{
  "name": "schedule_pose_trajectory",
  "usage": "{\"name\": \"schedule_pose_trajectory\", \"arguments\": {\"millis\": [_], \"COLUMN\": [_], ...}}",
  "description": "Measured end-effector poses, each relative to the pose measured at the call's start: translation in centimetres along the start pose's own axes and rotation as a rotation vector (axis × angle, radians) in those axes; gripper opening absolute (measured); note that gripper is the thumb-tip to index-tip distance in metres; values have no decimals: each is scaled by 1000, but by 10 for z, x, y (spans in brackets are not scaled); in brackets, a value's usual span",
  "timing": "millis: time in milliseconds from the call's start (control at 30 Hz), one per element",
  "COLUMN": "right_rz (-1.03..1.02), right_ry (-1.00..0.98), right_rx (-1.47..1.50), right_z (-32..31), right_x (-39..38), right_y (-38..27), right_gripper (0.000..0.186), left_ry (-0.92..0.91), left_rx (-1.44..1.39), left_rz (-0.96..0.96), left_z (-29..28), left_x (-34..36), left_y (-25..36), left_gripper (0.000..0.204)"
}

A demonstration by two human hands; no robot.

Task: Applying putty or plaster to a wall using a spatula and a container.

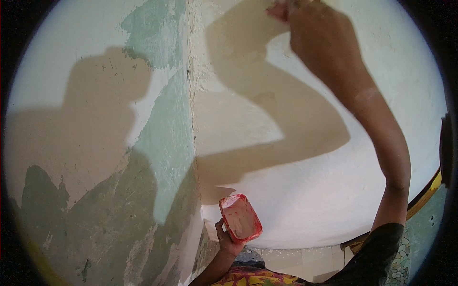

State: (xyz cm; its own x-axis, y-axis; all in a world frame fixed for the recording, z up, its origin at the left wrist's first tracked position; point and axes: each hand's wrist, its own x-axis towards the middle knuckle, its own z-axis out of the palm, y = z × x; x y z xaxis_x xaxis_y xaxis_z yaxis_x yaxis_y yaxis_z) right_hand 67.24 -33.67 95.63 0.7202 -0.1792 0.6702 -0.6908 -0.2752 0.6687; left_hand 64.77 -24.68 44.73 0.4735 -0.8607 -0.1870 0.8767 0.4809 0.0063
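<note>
My left hand [230, 244] is closed round the lower left side of a small red rectangular tub [261, 228], low in the view. Inside it lies a pale, smooth paste [242, 220], and smears of it coat the rim. High up, my right hand [318, 25] is raised against the pale right-hand wall [305, 190], the back of the hand toward me. Its fingers are bent and pressed together at the upper edge of the picture. Whatever they hold is mostly cut off, so I cannot make it out.
A rough, cracked corner joint [191, 95] runs down between the two walls. The left wall [167, 124] is patchy white and green. Dark shadows of my head and arm fall on both. Lower right are a yellow curved edge [427, 193] and pebble-patterned flooring [400, 257].
</note>
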Motion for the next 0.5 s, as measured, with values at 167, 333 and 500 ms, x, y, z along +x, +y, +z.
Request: {"name": "schedule_pose_trajectory", "arguments": {"millis": [167,333,500], "right_rz": [-411,-646,-614], "right_ry": [594,245,312], "right_rx": [420,507,833], "right_z": [60,45,41], "right_x": [-45,-73,-99], "right_y": [-72,-85,-50], "right_gripper": [19,24,29], "left_ry": [-8,11,-52], "left_rx": [-5,-16,-35], "left_rz": [-24,-20,45], "left_z": [-12,5,8], "left_x": [7,-4,-13], "left_y": [-3,-4,-6], "left_gripper": [69,66,65]}}
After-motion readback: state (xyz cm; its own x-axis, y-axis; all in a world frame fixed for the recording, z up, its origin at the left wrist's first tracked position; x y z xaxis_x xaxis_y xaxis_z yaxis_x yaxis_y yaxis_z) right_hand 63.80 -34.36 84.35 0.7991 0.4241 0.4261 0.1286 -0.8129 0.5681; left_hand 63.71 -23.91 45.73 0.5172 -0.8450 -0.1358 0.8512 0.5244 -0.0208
